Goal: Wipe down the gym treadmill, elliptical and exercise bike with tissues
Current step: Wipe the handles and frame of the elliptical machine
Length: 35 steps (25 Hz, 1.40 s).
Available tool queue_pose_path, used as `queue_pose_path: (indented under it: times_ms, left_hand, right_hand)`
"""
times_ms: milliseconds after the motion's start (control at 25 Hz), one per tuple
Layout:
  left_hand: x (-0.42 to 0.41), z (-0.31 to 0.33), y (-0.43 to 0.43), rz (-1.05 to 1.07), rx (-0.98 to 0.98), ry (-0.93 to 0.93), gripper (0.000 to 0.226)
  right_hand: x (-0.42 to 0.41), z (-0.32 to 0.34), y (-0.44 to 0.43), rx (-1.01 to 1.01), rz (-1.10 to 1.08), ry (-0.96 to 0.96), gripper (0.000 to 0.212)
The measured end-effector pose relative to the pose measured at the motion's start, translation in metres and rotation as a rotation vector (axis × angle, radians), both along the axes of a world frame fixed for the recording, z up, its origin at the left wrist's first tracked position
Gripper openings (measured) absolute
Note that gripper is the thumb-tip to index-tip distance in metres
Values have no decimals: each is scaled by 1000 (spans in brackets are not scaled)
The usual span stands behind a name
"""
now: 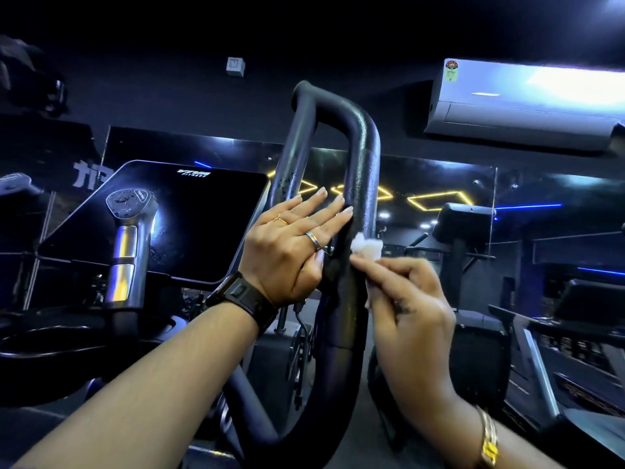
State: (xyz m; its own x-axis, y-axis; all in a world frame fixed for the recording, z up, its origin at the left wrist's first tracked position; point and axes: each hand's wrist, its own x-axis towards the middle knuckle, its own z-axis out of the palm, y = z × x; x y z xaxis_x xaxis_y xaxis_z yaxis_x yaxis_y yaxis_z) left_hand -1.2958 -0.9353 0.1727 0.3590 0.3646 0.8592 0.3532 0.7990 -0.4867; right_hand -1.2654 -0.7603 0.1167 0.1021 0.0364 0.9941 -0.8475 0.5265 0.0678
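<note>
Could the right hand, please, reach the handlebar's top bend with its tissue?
Probably yes: the right hand pinches the tissue against the handlebar; only the left hand touches the bar above.

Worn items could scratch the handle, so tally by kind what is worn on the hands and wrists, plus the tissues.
Rings: 2, a gold ring and a silver ring on the left hand
Watches: 1, the black watch, left wrist
Bracelets: 1, the gold bracelet, right wrist
Tissues: 1, the white tissue pinched by the right hand
Total: 5
</note>
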Motion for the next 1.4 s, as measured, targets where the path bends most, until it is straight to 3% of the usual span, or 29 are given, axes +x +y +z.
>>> queue_pose_path:
  times_ms: [240, 320, 520, 640, 800, 920, 1120, 1400]
  left_hand:
    - [0, 2, -1, -7, -12, 0, 52]
    - [-1, 1, -1, 2, -16, -6, 52]
    - [-2, 1, -1, 3, -18, -17, 50]
    - [0, 1, -1, 12, -14, -19, 51]
    - [2, 1, 0, 5, -4, -34, 52]
    - [1, -2, 0, -1, -3, -48, 52]
    - [1, -2, 0, -8, -16, -39, 49]
    - [-1, -5, 3, -67, 26, -27, 50]
  right_hand:
    - [14, -50, 22, 292, -79, 213, 26]
    - [14, -25, 27, 388, -143, 246, 26]
    - [1, 44, 7, 297, -292, 161, 30]
    - [17, 14, 7, 336, -356, 195, 26]
    - [38, -45, 5, 583, -474, 424, 15]
    - [39, -53, 8, 718, -533, 531, 14]
    - [11, 35, 19, 439, -234, 246, 24]
    - [-43, 148, 20, 331, -254, 166, 23]
